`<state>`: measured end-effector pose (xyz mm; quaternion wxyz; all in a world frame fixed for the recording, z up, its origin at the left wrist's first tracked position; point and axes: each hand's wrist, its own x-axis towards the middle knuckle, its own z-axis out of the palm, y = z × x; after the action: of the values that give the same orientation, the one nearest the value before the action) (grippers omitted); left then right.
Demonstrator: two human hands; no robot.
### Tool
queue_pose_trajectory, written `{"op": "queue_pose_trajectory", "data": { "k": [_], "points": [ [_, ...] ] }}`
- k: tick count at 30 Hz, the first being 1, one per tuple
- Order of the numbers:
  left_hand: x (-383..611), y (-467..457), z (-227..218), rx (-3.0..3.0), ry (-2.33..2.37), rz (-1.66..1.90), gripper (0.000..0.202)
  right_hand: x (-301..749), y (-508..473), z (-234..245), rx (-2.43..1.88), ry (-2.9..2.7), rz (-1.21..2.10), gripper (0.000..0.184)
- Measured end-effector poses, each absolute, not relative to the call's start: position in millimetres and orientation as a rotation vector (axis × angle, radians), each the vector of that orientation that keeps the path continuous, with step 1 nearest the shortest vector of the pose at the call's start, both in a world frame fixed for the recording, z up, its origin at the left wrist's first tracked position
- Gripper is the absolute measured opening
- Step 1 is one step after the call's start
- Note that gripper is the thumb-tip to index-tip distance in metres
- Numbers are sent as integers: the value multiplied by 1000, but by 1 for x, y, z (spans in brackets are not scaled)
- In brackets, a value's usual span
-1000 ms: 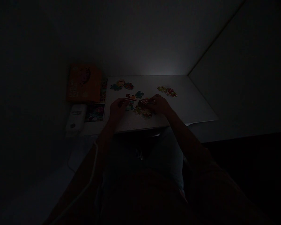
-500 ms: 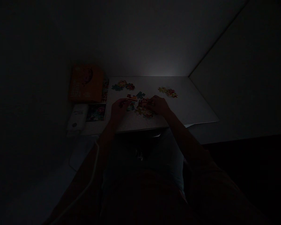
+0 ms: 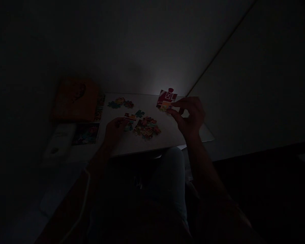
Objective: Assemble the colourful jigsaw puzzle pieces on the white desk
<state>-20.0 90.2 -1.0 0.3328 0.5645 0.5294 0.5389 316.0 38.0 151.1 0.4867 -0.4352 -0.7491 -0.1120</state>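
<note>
"What's that on the far left?"

"An orange box and a picture card, just beside the white board."

"And the hands?"

"The left hand is curled next to the loose jigsaw pieces; I can't tell whether it's gripping one. The right hand pinches a single jigsaw piece between thumb and fingers, up above the board's far side."
</note>
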Motion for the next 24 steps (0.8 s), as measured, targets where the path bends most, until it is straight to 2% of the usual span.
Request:
{"op": "queue_pose_trajectory", "data": {
  "k": [6, 8, 11, 14, 19, 24],
  "points": [
    [-21, 92, 0, 1487, 1372, 1390, 46, 326, 13, 173, -908, -1712, -495, 42],
    [-21, 92, -1, 1482, 1370, 1408, 46, 323, 11, 175, -905, -1762, -451, 39],
    [-21, 92, -2, 1492, 1368, 1419, 46, 313, 14, 171, -995, -1875, -219, 36],
    [-21, 91, -1, 1511, 1353, 1386, 47, 301, 29, 142, -1205, -2029, 17, 35],
    [-19, 89, 1, 1488, 1337, 1380, 42, 287, 57, 61, -1537, -2079, 312, 26],
    [-17, 84, 7, 1481, 1318, 1320, 34, 258, 66, 23, -1459, -1929, 421, 25]
  ]
}}
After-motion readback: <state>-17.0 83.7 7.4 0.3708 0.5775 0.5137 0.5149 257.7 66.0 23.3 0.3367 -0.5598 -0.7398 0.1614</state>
